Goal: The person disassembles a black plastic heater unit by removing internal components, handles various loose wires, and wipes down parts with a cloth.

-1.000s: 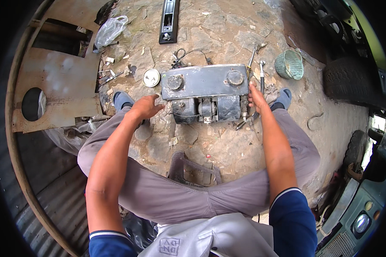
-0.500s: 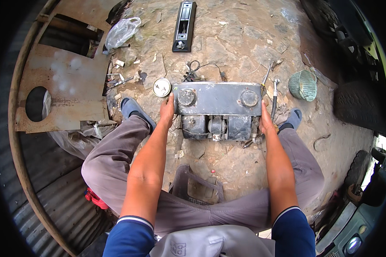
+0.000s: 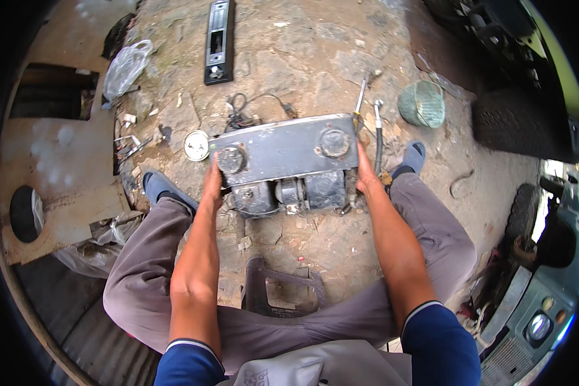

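A dark grey metal blower unit point(image 3: 283, 151) lies across the ground in front of me. Two round caps mark its flat face, and two black housings point(image 3: 325, 191) flank a motor point(image 3: 289, 193) along its near side. My left hand point(image 3: 213, 183) is at its left end, the thumb pressed to the edge. Against the right end rests my right hand point(image 3: 365, 172), its fingers partly hidden by the casing. I cannot tell whether the unit is lifted. A round tin point(image 3: 197, 145) sits by the left end. Near the right end lie a screwdriver point(image 3: 358, 106) and a black hose point(image 3: 378, 138).
Behind the unit are dark wires point(image 3: 241, 114) and a long black panel point(image 3: 219, 42). A green basket point(image 3: 421, 104) stands at right, near a tyre point(image 3: 518, 128). Rusty sheet metal point(image 3: 64, 154) and a clear plastic bag point(image 3: 127, 67) are at left. A dark plastic frame point(image 3: 283, 283) lies between my legs.
My view has turned, so the whole scene sits further left and tilts. Both hands stay at the unit's ends, and it keeps about the same place beside the tin.
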